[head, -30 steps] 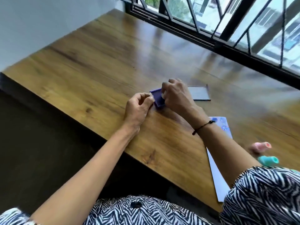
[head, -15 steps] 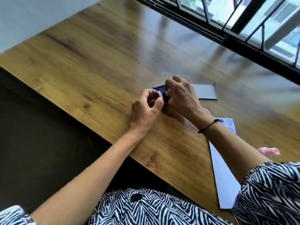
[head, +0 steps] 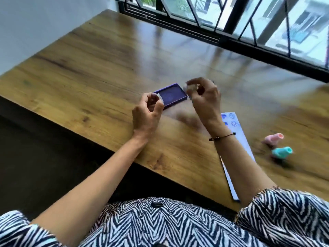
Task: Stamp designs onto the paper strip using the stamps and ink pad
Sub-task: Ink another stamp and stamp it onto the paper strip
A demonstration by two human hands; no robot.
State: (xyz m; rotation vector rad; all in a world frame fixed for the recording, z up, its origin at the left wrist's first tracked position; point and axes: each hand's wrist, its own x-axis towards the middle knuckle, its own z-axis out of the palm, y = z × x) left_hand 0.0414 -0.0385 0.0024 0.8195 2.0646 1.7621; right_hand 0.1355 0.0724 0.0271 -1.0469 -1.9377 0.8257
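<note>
The purple ink pad (head: 171, 95) lies open on the wooden table (head: 89, 82). My left hand (head: 147, 113) hovers at its near-left corner, pinching a small white piece (head: 159, 97) that looks like a stamp cap. My right hand (head: 204, 97) is raised just right of the pad and grips a small pale stamp (head: 187, 87), blurred by motion. The white paper strip (head: 240, 139) runs from beside my right wrist toward the table's near edge, with several blue prints at its far end (head: 231, 119). My right forearm hides part of the strip.
A pink stamp (head: 273, 139) and a teal stamp (head: 282, 152) lie on their sides to the right of the strip. A barred window (head: 249, 20) runs along the table's far edge. The table's near edge crosses below my wrists.
Both hands have lifted off the ink pad and parted: the left one came toward me with the white piece, the right rose to the right with the stamp. The pad's inked face now shows.
</note>
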